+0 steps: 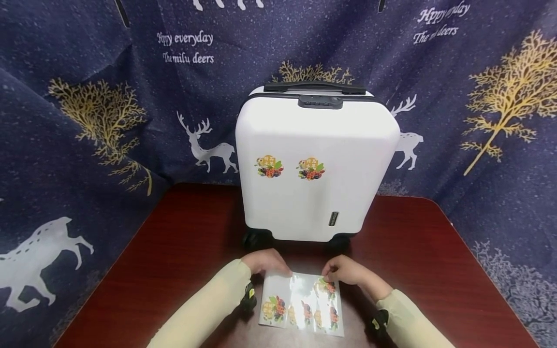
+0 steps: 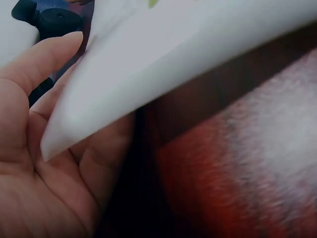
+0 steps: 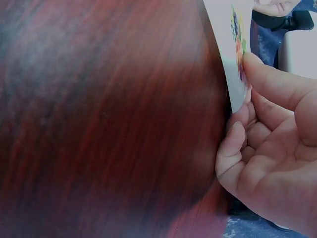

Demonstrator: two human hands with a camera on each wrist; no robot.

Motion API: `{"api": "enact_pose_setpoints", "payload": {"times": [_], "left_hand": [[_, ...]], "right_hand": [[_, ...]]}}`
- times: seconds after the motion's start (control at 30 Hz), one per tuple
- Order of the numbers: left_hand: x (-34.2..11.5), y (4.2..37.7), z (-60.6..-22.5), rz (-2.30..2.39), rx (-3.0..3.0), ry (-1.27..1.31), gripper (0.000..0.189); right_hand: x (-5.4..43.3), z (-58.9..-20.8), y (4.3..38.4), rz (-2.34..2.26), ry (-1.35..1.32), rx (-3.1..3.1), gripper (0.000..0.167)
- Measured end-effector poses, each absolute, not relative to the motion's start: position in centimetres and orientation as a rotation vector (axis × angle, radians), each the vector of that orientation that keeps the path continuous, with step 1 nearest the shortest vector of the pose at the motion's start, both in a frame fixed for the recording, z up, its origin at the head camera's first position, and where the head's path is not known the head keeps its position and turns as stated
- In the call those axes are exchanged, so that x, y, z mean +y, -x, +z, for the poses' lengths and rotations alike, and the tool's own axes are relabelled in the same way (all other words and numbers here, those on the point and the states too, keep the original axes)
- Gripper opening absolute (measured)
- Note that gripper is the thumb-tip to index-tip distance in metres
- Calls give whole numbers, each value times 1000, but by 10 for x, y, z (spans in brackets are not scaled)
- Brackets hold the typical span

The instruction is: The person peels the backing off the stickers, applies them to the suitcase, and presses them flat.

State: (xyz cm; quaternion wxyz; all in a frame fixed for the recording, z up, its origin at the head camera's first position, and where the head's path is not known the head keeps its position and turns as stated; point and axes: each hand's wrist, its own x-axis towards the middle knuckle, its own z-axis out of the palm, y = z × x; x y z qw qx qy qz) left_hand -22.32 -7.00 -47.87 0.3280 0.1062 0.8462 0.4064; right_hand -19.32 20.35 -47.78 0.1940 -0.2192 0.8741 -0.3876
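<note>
Peeling step, I reckon: left hand (image 1: 267, 261) grips the sticker sheet (image 1: 300, 297) at 11 o'clock, right hand (image 1: 346, 270) pinches it at 1 o'clock; next probably needs careful edge-lifting

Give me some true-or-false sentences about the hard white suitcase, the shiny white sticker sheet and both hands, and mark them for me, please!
1. The hard white suitcase stands on the reddish-brown, wood-grained table. True.
2. Its slim top handle is bright pink. False: it is black.
3. Two colourful fruit-printed stickers are on its front. True.
4. The bare right hand pinches the shiny white sticker sheet. True.
5. The bare left hand touches the suitcase. False: it holds the sheet.
6. The dark blue fabric backdrop is completely plain. False: it shows white deer.
</note>
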Motion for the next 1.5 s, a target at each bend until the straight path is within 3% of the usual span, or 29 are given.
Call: {"api": "enact_pose_setpoints", "payload": {"times": [0.4,0.63,1.1,1.5], "left_hand": [[-43,224,-459,785,2419,-523,34],[-20,225,-460,780,2367,-684,22],[-8,225,-465,771,2275,-634,24],[-15,233,-469,842,2162,-603,25]], "right_hand": [[207,-479,195,-1167,585,2391,13],[205,-478,194,-1178,563,2404,15],[205,-477,196,-1179,520,2399,20],[194,-471,194,-1215,743,2385,13]]}}
